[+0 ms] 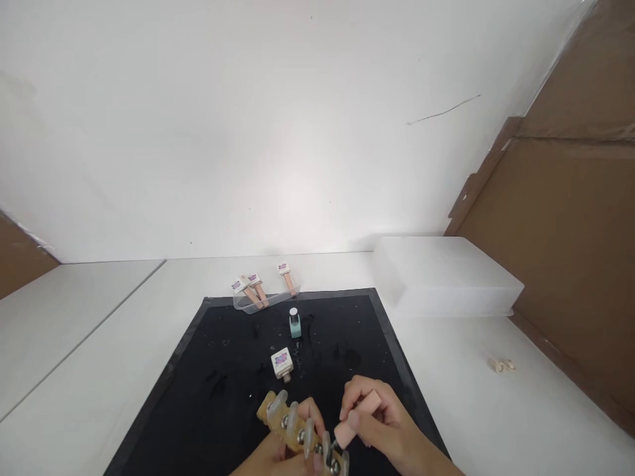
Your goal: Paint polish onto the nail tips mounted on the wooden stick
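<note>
Near the bottom edge, my left hand is closed around a yellowish nail practice stand that carries several clear nail tips in a slanting row. My right hand pinches the pale pink cap of a nail polish brush. The brush end points down-left at the nail tips near the stand's right end; whether it touches one is hard to tell. Beyond my hands, on the black mat, a white square polish bottle has its bare neck towards me. A small teal bottle with a white cap stands farther back.
At the mat's far edge, a clear plastic tray holds several pink-capped white bottles. A white translucent box stands at the right back. Small beige pieces lie right of the black mat. Cardboard panels border the right side.
</note>
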